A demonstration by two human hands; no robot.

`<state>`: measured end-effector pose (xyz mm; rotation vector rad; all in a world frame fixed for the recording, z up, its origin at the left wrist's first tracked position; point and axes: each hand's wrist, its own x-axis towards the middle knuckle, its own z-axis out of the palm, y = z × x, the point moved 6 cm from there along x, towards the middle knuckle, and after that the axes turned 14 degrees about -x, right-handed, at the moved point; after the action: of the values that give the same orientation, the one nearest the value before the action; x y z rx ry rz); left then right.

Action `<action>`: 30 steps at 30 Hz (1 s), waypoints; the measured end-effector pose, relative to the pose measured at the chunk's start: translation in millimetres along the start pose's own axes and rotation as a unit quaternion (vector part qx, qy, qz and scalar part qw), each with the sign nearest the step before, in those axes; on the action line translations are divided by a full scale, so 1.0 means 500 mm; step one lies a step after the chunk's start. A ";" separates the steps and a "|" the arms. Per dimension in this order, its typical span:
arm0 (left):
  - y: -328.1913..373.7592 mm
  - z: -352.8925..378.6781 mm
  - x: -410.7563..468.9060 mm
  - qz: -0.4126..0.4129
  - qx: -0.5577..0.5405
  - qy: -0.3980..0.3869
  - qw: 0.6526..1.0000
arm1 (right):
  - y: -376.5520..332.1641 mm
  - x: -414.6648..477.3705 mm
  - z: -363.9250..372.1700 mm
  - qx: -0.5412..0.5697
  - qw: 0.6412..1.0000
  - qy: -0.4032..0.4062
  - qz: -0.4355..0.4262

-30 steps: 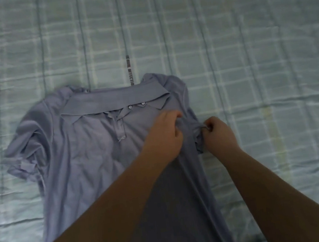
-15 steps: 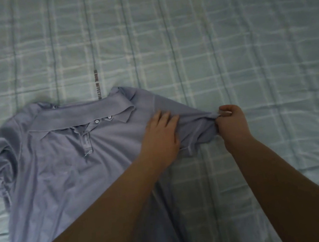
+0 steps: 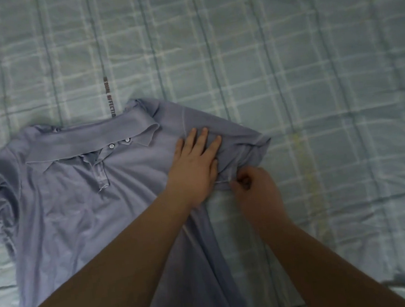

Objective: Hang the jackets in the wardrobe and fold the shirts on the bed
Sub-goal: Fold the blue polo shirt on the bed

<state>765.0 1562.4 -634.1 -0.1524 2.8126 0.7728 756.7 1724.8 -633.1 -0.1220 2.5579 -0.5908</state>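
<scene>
Pale green plaid bedsheet (image 3: pixel 284 41) fills frame | lavender polo shirt (image 3: pixel 74 194) lies face-up, left and centre, collar toward top | left hand (image 3: pixel 195 164) flat, fingers straight, pressing shoulder | right hand (image 3: pixel 254 190) curled, pinching sleeve hem, centre-right

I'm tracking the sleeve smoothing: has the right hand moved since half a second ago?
Yes. Against the printed strip on the bedspread, the right hand has shifted left and toward the person, from the outer end of the sleeve to its lower edge.
</scene>
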 end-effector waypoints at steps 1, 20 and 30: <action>-0.002 -0.001 -0.002 0.005 0.004 -0.002 1.000 | -0.001 0.003 0.002 -0.006 1.000 0.002 -0.001; 0.011 0.053 0.007 -0.019 0.061 0.010 0.998 | 0.015 0.088 -0.141 -0.030 0.984 0.169 -0.042; 0.027 0.055 0.043 -0.028 0.061 0.029 0.997 | -0.015 0.150 -0.134 -0.064 0.996 0.061 -0.026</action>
<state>747.0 1587.2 -655.8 -0.2361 2.8855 0.5928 658.4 1729.1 -612.1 -0.2037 2.7179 -0.4663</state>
